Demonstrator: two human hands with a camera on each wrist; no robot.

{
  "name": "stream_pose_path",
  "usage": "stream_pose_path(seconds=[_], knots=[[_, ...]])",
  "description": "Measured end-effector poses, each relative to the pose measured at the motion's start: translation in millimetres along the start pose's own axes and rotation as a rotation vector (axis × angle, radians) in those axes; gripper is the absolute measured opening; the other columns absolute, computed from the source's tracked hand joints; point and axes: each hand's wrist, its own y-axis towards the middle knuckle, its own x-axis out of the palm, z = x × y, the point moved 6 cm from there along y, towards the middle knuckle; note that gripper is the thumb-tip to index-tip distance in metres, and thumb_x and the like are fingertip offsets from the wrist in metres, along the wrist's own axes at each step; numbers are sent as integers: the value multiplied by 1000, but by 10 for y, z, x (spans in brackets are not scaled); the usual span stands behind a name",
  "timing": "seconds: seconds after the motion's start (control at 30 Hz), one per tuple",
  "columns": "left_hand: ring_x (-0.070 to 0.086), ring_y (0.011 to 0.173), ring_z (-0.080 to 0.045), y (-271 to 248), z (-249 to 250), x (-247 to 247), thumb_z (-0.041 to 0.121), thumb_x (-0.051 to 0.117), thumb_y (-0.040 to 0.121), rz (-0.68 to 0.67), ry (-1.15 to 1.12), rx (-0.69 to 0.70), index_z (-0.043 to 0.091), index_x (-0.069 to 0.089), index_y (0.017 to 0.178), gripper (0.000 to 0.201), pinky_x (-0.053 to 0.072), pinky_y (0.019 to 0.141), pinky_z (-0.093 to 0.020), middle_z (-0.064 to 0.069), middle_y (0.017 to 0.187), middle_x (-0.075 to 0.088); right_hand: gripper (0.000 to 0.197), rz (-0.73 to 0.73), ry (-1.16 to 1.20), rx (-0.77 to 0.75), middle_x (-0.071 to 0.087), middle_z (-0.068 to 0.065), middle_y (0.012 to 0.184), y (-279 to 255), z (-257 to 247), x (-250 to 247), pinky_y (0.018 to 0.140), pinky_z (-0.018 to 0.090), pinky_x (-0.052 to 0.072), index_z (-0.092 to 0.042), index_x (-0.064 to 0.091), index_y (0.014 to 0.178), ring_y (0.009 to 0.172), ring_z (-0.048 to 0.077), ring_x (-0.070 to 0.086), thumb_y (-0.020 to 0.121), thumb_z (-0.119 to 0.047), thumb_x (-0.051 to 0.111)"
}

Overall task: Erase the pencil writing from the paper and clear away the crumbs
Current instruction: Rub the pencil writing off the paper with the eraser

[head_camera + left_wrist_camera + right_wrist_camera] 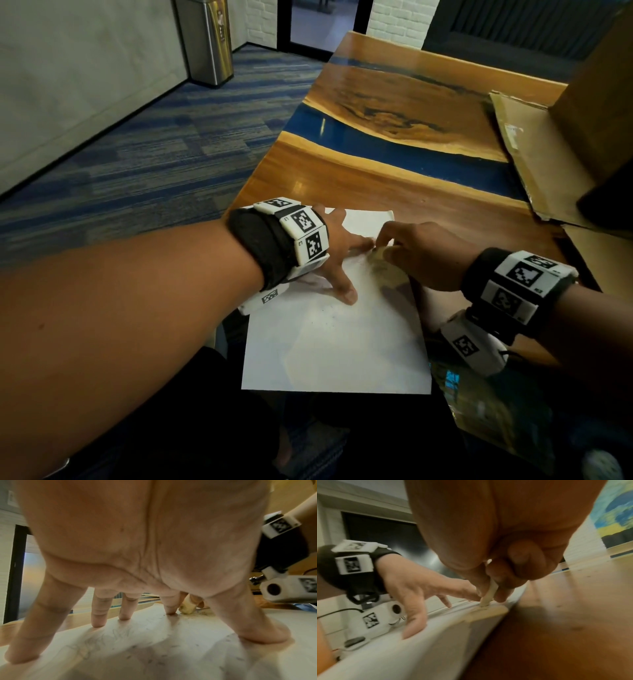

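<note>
A white sheet of paper (335, 346) lies on the wooden table, its near part hanging over the edge. My left hand (337, 255) presses on it with spread, straight fingers (97, 618). Faint pencil writing (109, 637) shows under that palm, and dark eraser crumbs (154, 661) are scattered nearer. My right hand (414, 253) pinches a small cream eraser (488, 595) and holds its tip on the paper near the right edge, just beside my left index finger. The eraser (187, 606) is also seen past the left fingers. The paper (419, 642) is blurred in the right wrist view.
The table (376, 178) is wood with a blue resin band. Flattened cardboard (534, 150) and a large box (599, 85) lie at the right. The table's left edge drops to carpet (137, 154); a metal bin (205, 41) stands far left.
</note>
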Motion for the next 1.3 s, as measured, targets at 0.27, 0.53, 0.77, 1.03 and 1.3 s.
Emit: stream_pose_path(seconds=[0.27, 0.53, 0.77, 1.03, 1.3], knots=[[33, 135, -45, 31, 1, 2, 93, 61, 58, 12, 10, 1, 60, 6, 150, 112, 42, 98, -56, -14, 151, 28, 19, -14, -15, 14, 65, 2, 107, 21, -15, -19, 65, 26, 42, -29, 58, 118, 86, 17, 58, 100, -28, 52], [31, 137, -46, 40, -3, -3, 93, 61, 57, 11, 4, 3, 62, 7, 149, 112, 41, 101, -58, -14, 153, 25, 17, -75, 4, -27, 63, -2, 100, 26, -53, -11, 64, 22, 41, -28, 60, 115, 80, 9, 55, 99, -27, 54], [31, 137, -45, 32, -2, -10, 91, 64, 57, 18, -24, 27, 65, 14, 144, 104, 40, 99, -57, -12, 151, 27, 18, -220, 19, -185, 60, -8, 108, -69, -259, 109, 76, 22, 46, -26, 61, 116, 95, 11, 58, 99, -26, 53], [29, 138, -45, 62, 1, -6, 91, 64, 58, 13, -8, 15, 62, 6, 149, 112, 40, 101, -57, -13, 154, 24, 18, -250, -7, -158, 56, -17, 92, -106, -186, 109, 64, 14, 38, -31, 58, 115, 79, 0, 54, 100, -24, 51], [31, 137, -46, 36, -4, -9, 91, 65, 56, 10, -16, 13, 62, 14, 146, 107, 41, 101, -58, -13, 152, 26, 17, -190, -14, -155, 60, -10, 95, -58, -159, 83, 66, 18, 43, -30, 59, 114, 79, 3, 56, 99, -24, 52]])
